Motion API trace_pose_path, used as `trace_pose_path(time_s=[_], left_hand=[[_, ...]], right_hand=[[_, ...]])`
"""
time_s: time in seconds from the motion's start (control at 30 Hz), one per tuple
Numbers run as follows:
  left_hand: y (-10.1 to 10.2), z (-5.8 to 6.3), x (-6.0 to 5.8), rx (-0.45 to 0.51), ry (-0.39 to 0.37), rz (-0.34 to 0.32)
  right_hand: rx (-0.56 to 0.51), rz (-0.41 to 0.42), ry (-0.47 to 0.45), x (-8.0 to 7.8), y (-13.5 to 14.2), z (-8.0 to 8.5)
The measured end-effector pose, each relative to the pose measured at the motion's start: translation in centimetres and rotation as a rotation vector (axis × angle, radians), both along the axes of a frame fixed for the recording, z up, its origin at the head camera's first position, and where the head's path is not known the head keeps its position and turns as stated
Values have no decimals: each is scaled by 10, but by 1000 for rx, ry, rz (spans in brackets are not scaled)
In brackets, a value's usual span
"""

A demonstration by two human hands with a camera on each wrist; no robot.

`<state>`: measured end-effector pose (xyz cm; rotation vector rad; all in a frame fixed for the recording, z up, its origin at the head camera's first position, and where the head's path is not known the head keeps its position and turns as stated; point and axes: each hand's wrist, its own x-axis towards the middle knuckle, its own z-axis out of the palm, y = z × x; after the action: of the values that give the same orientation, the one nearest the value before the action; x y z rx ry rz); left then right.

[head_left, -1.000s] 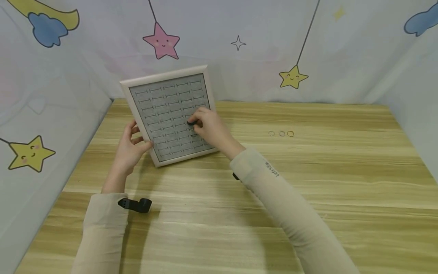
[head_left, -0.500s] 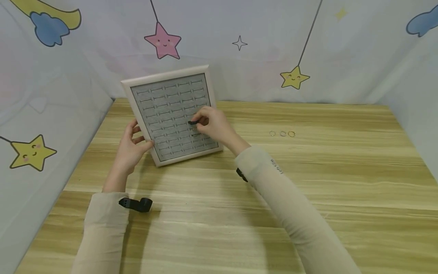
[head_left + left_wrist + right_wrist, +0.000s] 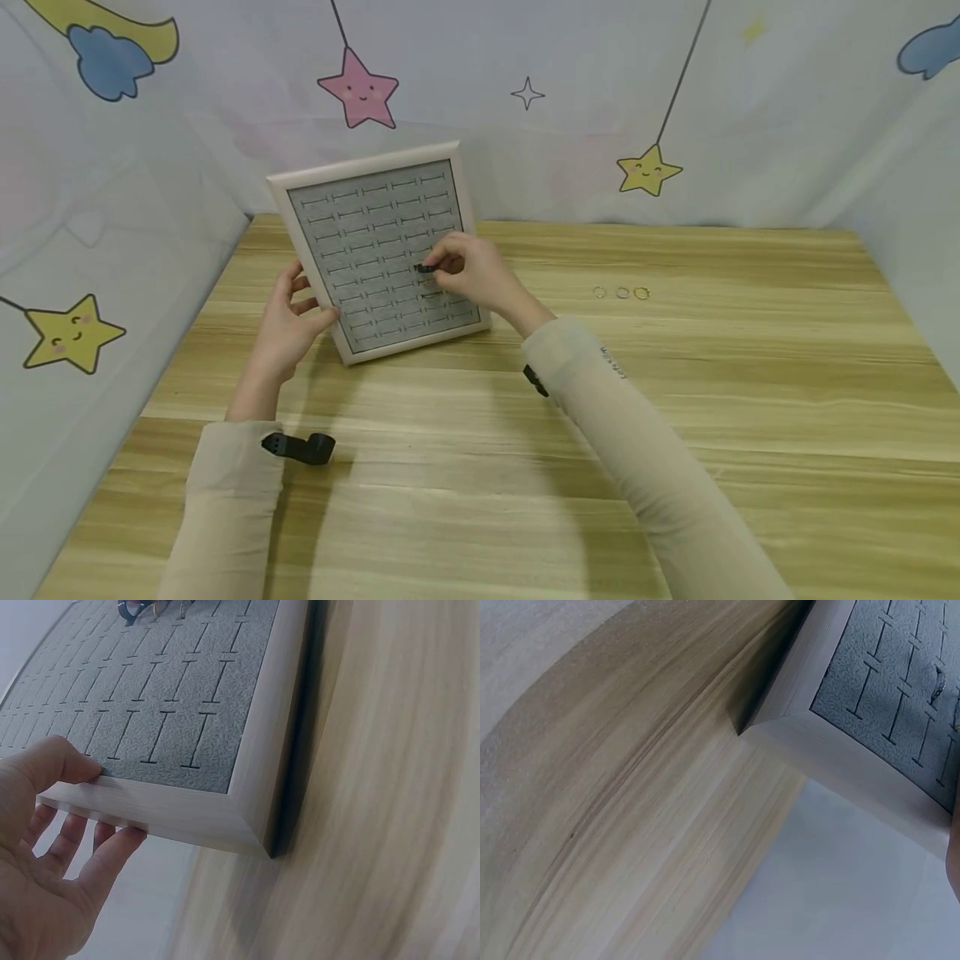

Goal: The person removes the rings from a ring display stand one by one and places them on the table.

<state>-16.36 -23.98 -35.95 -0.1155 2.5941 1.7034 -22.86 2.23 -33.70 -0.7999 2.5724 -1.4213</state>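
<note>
A ring display board [image 3: 375,250] with a pale wooden frame and grey slotted padding stands tilted back at the far left of the table. My left hand [image 3: 285,325] grips its left edge, thumb on the front, fingers behind. My right hand [image 3: 480,271] pinches a black ring [image 3: 426,268] against the padding, right of the middle. In the left wrist view the dark ring [image 3: 129,613] shows at the top edge, beside a gold ring [image 3: 156,609] and a silvery ring [image 3: 183,609]. The right wrist view catches a ring [image 3: 938,684] in a slot and only a sliver of the hand.
Three small rings lie in a row on the wooden table [image 3: 712,358] to the right: a silvery ring [image 3: 599,292], another silvery ring [image 3: 622,293] and a gold ring [image 3: 641,293]. A cloth backdrop [image 3: 570,50] with printed stars hangs behind and at the sides.
My right hand and forearm have shifted slightly to the right, with the black ring still between the fingers at the board. The left hand and the board keep their places.
</note>
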Motion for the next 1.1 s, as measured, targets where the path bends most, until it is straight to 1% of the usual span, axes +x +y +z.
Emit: trace_pose_path(time_s=[0.13,0.3,0.4,0.53,0.67,0.8,0.87,0.97,1.1], left_hand=[[1,1,0,0,0,-4],[1,4,1,3,-1,-2],[1,3,1,7,-4,-2],[1,2,1,6,-10,0],[1,1,1,8,-20,1],[0,1,1,10,-24,3],[0,2,1,10,-23,5],[1,2,1,10,-24,8],[1,2,1,11,-15,8]], right_hand=[[-54,7,-51,0,4,2],[-152,-4,-164,-1,11,5],[-225,-33,-211,-3,17,6],[-335,-89,-237,-7,32,7],[-435,-154,-262,-12,54,10],[-510,-223,-283,-16,78,10],[-526,-264,-285,-19,92,9],[-524,-332,-283,-21,115,6],[-504,-398,-301,-18,154,-1]])
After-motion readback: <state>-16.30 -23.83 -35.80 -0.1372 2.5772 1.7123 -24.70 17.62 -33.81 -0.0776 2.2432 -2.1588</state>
